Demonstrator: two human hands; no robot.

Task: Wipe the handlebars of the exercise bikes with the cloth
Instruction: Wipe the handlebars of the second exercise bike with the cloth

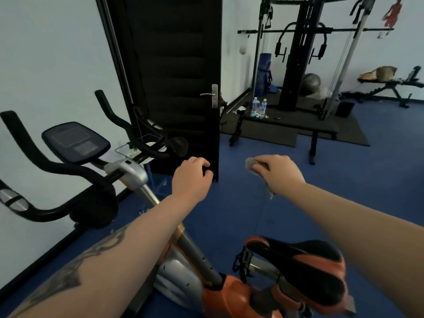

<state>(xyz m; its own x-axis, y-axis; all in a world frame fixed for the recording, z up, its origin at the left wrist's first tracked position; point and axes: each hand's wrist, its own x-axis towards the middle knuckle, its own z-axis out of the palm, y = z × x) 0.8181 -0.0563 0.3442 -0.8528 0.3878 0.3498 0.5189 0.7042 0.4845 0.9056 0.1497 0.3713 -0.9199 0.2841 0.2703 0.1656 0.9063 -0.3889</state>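
Right of centre in the frame, a grey cloth (pixel 252 165) is bunched in the person's right hand (pixel 278 174), fingers curled round it, with one end trailing below the wrist and a thin thread hanging from it. Just to its left, the left hand (pixel 191 177) is held in the air with fingers curled inward, holding nothing and touching nothing; its forearm bears a dark tattoo. Both hands hover over the blue floor (pixel 344 180), apart from the black handlebars (pixel 46 161) of the nearest exercise bike, which sweep across the left side of the frame around a dark console (pixel 75 142). That bike's silver-and-orange frame (pixel 181 267) runs down to the lower centre, where its black-and-orange saddle (pixel 305 265) sits at lower right beneath the right forearm. A second set of black handlebars (pixel 128 125) rises behind the console, against a dark door (pixel 174 72) with a metal lever handle. Across the upper right stands a multi-station weight machine (pixel 302 53) on a black mat, with two water bottles (pixel 259 106) at its foot, a grey exercise ball behind it and a weight bench (pixel 390 87) by the far wall.
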